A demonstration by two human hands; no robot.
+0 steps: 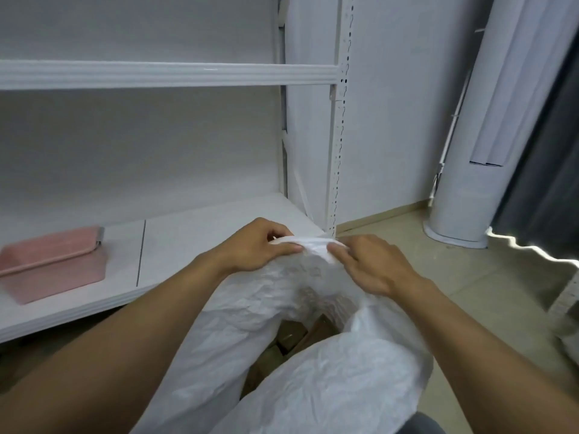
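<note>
A large crinkled white plastic bag (pixel 313 371) stands on the floor in front of me, its mouth open. Brown cardboard boxes (pixel 294 336) show inside it. My left hand (pixel 253 245) pinches the far rim of the bag from the left. My right hand (pixel 372 264) pinches the same rim from the right, close beside the left hand. Both forearms reach over the bag.
A white metal shelf unit (pixel 163 75) stands at the left; its lowest board (pixel 188 239) carries a pink flat box (pixel 53 264). A perforated upright post (pixel 340 136) marks its right end. A white cylindrical unit (pixel 470 183) and a grey curtain (pixel 545 170) stand at the right on the beige tiled floor (pixel 454 277).
</note>
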